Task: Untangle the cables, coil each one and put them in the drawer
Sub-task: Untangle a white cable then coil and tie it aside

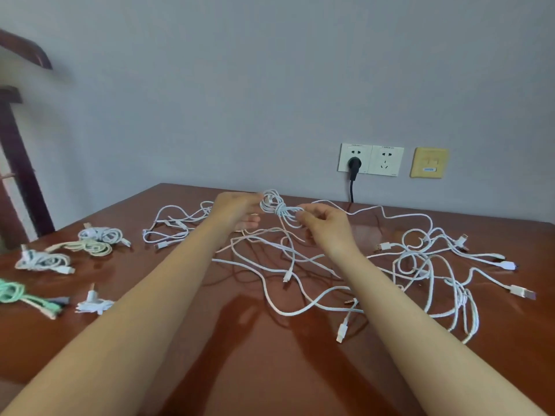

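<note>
A small coiled white cable (277, 209) hangs in the air above the far middle of the brown table (270, 355). My left hand (237, 213) grips its left loop and my right hand (322, 223) pinches the wrapped strand on its right side. Below and to the right lies a tangle of white cables (420, 265) with loose plugs. A smaller white tangle (171, 226) lies left of my left hand. No drawer is in view.
Several coiled cables rest at the table's left: white bundles (102, 235) (42, 261), a beige one (90, 247), a green one (18, 292) and a small white one (93, 304). Wall sockets (371, 160) with a black plug (354, 166) sit behind the table.
</note>
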Available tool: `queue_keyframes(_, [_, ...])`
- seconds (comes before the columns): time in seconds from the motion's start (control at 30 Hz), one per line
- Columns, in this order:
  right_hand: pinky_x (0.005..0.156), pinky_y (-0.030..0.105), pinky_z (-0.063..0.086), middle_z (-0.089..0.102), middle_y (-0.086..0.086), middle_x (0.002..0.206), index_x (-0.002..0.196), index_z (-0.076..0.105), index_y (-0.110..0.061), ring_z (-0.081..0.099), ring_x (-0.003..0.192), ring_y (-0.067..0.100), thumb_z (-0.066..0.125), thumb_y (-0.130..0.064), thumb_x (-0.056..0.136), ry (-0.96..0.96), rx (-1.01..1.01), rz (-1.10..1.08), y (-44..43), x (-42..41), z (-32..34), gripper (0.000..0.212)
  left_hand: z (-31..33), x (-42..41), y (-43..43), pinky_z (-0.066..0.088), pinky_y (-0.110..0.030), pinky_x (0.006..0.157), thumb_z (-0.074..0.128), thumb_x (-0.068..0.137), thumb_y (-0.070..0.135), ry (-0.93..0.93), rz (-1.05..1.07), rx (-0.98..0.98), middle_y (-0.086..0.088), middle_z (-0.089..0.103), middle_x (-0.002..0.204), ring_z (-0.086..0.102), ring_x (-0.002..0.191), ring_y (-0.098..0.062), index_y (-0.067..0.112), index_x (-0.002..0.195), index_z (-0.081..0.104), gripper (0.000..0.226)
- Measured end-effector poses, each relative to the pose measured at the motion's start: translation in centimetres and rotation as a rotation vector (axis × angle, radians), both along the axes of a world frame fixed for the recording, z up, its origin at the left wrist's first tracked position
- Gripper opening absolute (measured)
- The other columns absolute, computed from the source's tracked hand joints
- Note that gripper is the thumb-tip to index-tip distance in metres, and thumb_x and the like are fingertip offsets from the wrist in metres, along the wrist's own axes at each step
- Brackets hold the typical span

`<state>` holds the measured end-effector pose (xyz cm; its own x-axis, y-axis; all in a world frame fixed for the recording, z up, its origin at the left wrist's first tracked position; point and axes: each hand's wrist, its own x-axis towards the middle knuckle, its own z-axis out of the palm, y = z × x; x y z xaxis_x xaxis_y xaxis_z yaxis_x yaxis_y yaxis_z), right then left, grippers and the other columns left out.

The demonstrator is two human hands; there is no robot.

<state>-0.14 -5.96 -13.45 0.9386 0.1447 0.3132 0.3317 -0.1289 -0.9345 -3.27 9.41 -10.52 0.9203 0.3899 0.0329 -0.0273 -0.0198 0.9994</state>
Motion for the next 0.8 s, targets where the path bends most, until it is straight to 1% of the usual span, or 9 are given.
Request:
queue_keyframes(0.13, [0.049,0.023,0.042,0.056,-0.002,0.061,0.069,0.055,-0.021,0.049,0.039,0.007,0.061,-0.010,0.085,0.063,0.018,0.090,3.5,-1.3,-0.4,0.021,0.0,-2.0,3.7,0.052,-0.018,0.051,0.063,0.088,0.026,0.016,0.043,0.069,-0.003,0.064,0.082,0.057,0.063,-0.014,0.008,0.111,0.061,0.029])
queue_keyframes(0.2, [0.040,0.018,0.035,0.053,-0.001,0.060,0.069,0.053,-0.020,0.046,0.036,0.006,0.061,-0.007,0.086,0.087,0.025,0.176,5.4,-2.4,-0.8,0.023,-0.3,-3.1,5.6,0.054,-0.019,0.053,0.065,0.086,0.031,0.059,0.051,0.107,-0.006,0.065,0.094,0.059,0.066,-0.015,0.009,0.111,0.062,0.033])
queue_keyframes(0.37, [0.040,0.014,0.034,0.050,-0.001,0.057,0.068,0.050,-0.021,0.042,0.031,-0.001,0.058,-0.003,0.087,0.071,-0.002,0.270,9.7,-4.5,-0.8,0.028,-0.4,-5.8,9.2,0.055,-0.020,0.055,0.062,0.088,0.031,0.089,0.075,0.135,-0.006,0.058,0.124,0.063,0.076,-0.019,0.010,0.121,0.058,0.040])
queue_keyframes(0.43, [0.040,0.014,0.036,0.051,-0.001,0.060,0.067,0.050,-0.021,0.043,0.030,-0.001,0.058,-0.002,0.087,0.089,-0.008,0.289,11.1,-5.0,-0.9,0.029,-0.3,-6.7,10.6,0.054,-0.018,0.052,0.062,0.089,0.029,0.101,0.110,0.172,-0.008,0.060,0.120,0.064,0.078,-0.021,0.010,0.118,0.060,0.034])
queue_keyframes(0.53, [0.043,0.015,0.036,0.053,-0.003,0.060,0.070,0.050,-0.024,0.047,0.038,0.002,0.059,-0.009,0.087,0.148,-0.081,0.326,12.8,-6.0,-1.5,0.025,-0.7,-7.9,12.6,0.055,-0.033,0.080,0.065,0.087,0.029,0.170,0.129,0.245,-0.015,0.064,0.116,0.067,0.086,-0.026,0.005,0.115,0.062,0.037])
queue_keyframes(0.57, [0.046,0.017,0.036,0.053,-0.003,0.060,0.070,0.050,-0.025,0.047,0.042,0.006,0.059,-0.011,0.087,0.167,-0.102,0.329,13.4,-6.2,-1.8,0.024,-0.9,-8.2,13.1,0.056,-0.032,0.078,0.065,0.087,0.028,0.188,0.136,0.257,-0.015,0.064,0.115,0.067,0.082,-0.024,0.003,0.115,0.062,0.038])
queue_keyframes(0.67, [0.054,0.021,0.036,0.056,-0.004,0.064,0.071,0.051,-0.027,0.048,0.053,0.011,0.061,-0.015,0.085,0.191,-0.120,0.329,15.0,-7.0,-2.9,0.021,-1.5,-9.1,14.1,0.055,-0.019,0.055,0.064,0.088,0.024,0.231,0.185,0.292,-0.012,0.060,0.107,0.059,0.070,-0.016,-0.002,0.114,0.061,0.037])
queue_keyframes(0.73, [0.065,0.024,0.039,0.057,-0.005,0.073,0.073,0.054,-0.027,0.051,0.068,0.015,0.062,-0.018,0.084,0.141,-0.167,0.334,15.8,-7.5,-3.6,0.017,-2.0,-9.4,14.8,0.054,-0.021,0.055,0.064,0.088,0.027,0.292,0.216,0.337,-0.014,0.061,0.105,0.058,0.068,-0.017,-0.004,0.110,0.062,0.039])
queue_keyframes(0.8, [0.072,0.021,0.035,0.056,-0.008,0.078,0.083,0.062,-0.022,0.050,0.080,0.013,0.062,-0.019,0.085,0.085,-0.257,0.342,16.1,-7.9,-3.9,0.004,-2.4,-9.9,15.3,0.053,-0.023,0.055,0.063,0.088,0.029,0.353,0.241,0.387,-0.016,0.062,0.098,0.057,0.064,-0.019,-0.005,0.102,0.062,0.037])
